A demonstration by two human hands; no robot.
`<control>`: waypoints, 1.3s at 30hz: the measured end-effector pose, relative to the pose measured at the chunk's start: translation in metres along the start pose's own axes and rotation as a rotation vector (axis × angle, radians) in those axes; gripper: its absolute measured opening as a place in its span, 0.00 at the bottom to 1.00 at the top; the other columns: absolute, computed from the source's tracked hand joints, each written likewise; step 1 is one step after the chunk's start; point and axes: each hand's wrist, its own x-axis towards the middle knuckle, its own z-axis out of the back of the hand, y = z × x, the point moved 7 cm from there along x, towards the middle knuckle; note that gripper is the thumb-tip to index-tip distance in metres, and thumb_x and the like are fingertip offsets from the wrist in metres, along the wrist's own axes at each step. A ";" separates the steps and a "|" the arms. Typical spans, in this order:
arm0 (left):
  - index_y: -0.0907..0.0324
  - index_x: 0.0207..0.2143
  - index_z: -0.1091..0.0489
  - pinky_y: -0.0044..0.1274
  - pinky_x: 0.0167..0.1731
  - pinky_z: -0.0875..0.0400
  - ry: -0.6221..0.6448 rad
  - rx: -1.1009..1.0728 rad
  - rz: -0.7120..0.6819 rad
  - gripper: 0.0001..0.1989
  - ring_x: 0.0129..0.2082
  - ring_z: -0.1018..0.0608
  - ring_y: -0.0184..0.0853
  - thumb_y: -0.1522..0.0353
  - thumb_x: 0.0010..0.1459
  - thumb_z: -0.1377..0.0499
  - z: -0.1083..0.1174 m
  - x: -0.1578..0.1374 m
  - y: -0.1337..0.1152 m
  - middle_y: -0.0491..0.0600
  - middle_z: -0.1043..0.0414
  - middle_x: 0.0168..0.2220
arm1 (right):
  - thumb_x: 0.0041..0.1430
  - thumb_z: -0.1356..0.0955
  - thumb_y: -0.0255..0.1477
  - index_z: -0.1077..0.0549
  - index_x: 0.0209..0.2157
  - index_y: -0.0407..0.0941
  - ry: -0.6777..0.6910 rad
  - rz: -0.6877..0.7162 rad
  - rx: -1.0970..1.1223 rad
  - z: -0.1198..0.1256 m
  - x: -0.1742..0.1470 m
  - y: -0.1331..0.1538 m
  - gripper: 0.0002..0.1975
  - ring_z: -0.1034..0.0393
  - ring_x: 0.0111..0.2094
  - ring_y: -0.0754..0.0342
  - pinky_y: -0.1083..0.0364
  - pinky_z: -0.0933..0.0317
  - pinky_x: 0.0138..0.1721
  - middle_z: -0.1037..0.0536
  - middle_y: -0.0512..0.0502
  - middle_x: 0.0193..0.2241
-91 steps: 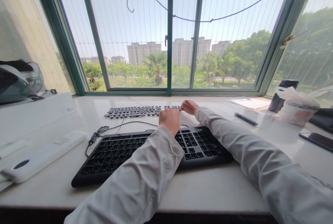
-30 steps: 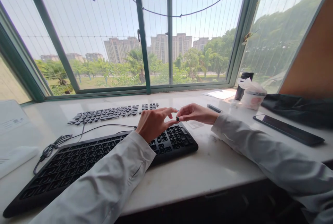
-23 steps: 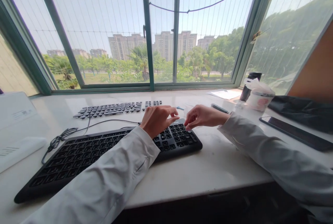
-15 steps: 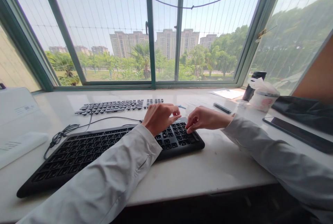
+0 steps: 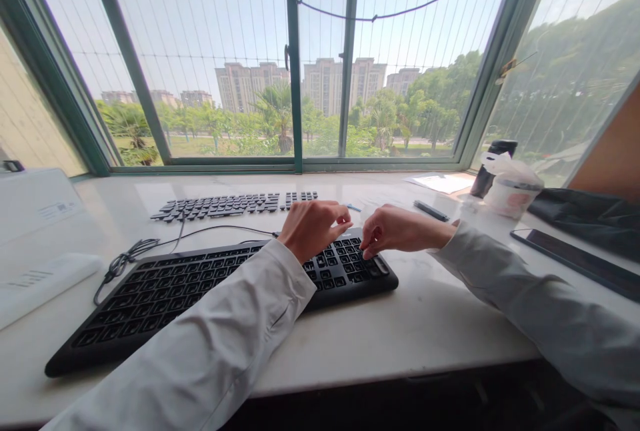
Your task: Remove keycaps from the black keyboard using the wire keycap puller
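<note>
Lengthwise, black keyboard (image 5: 200,277): seen from the head camera, it lay face up on the white counter (image 5: 400,344), in front of the person. Its long axis ran left to right on a slant, the left end nearer the person, the right end farther off. The long back edge pointed toward the window (image 5: 295,84).
Key sockets: most positions had bare openings; the number pad was at the right end, by the hands.
Left hand (image 5: 313,227): over the keyboard's right-hand part, back upward, thumb and forefinger curved toward each other. Whether it gripped anything, I could not tell.
Right hand (image 5: 400,227): reached in from the right, fingers bent down, tips drawn together at the number pad. Whether a keycap sat between them was hidden.
Loose keycaps (image 5: 220,204): laid out in keyboard order beyond the keyboard, their long axis also left to right, with a gentler slant.
Cable (image 5: 133,254): bundled past the back edge, on the left.
Right side: a dark pen (image 5: 430,209), a sheet of paper (image 5: 443,182), a bagged cup (image 5: 513,191) and a phone (image 5: 580,261), the phone's near end pointing rightward.
Left side: a long white device (image 5: 47,291) lay beside a white box (image 5: 40,201).
</note>
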 end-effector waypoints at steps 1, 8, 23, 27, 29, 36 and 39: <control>0.54 0.30 0.24 0.22 0.26 0.39 0.003 0.002 -0.003 0.07 0.27 0.23 0.31 0.62 0.57 0.39 0.000 0.000 0.000 0.42 0.22 0.30 | 0.46 0.26 0.42 0.18 0.30 0.44 0.017 0.002 -0.018 0.000 0.001 0.002 0.15 0.33 0.24 0.57 0.58 0.44 0.27 0.22 0.48 0.23; 0.53 0.30 0.25 0.21 0.26 0.40 -0.001 0.021 -0.001 0.07 0.27 0.24 0.31 0.62 0.58 0.39 0.002 0.001 -0.001 0.42 0.22 0.30 | 0.46 0.25 0.31 0.18 0.27 0.43 0.119 -0.033 -0.105 0.004 0.006 0.029 0.06 0.30 0.25 0.55 0.57 0.42 0.29 0.20 0.47 0.23; 0.54 0.31 0.24 0.22 0.25 0.40 -0.007 0.023 0.000 0.10 0.28 0.23 0.32 0.61 0.59 0.42 0.007 0.002 0.001 0.44 0.22 0.31 | 0.38 0.24 0.27 0.24 0.16 0.44 0.125 0.068 -0.078 -0.004 0.026 0.025 0.07 0.36 0.18 0.57 0.56 0.46 0.21 0.26 0.47 0.16; 0.54 0.32 0.24 0.22 0.26 0.40 -0.050 0.051 0.034 0.13 0.28 0.24 0.32 0.58 0.61 0.44 0.012 0.003 0.003 0.45 0.22 0.31 | 0.39 0.25 0.25 0.26 0.15 0.44 0.070 0.089 -0.048 -0.005 0.029 0.028 0.08 0.36 0.18 0.57 0.55 0.46 0.21 0.27 0.48 0.15; 0.54 0.31 0.25 0.22 0.25 0.40 -0.054 0.056 0.035 0.14 0.28 0.24 0.32 0.57 0.61 0.45 0.012 0.003 0.003 0.45 0.22 0.31 | 0.38 0.25 0.24 0.26 0.14 0.44 0.063 0.059 -0.067 -0.005 0.030 0.028 0.08 0.36 0.19 0.56 0.55 0.46 0.22 0.27 0.47 0.16; 0.54 0.31 0.25 0.23 0.25 0.41 -0.060 0.049 0.034 0.08 0.27 0.24 0.31 0.61 0.58 0.40 0.014 0.003 0.002 0.43 0.22 0.31 | 0.39 0.23 0.30 0.20 0.20 0.45 0.108 0.039 -0.042 0.003 0.019 0.031 0.05 0.35 0.17 0.56 0.56 0.45 0.21 0.24 0.48 0.16; 0.54 0.31 0.25 0.23 0.25 0.42 -0.068 0.051 0.032 0.08 0.27 0.25 0.31 0.61 0.59 0.40 0.014 0.003 0.001 0.43 0.23 0.30 | 0.41 0.24 0.32 0.19 0.24 0.45 0.089 -0.027 -0.009 0.004 0.012 0.023 0.06 0.31 0.20 0.55 0.56 0.42 0.24 0.21 0.48 0.20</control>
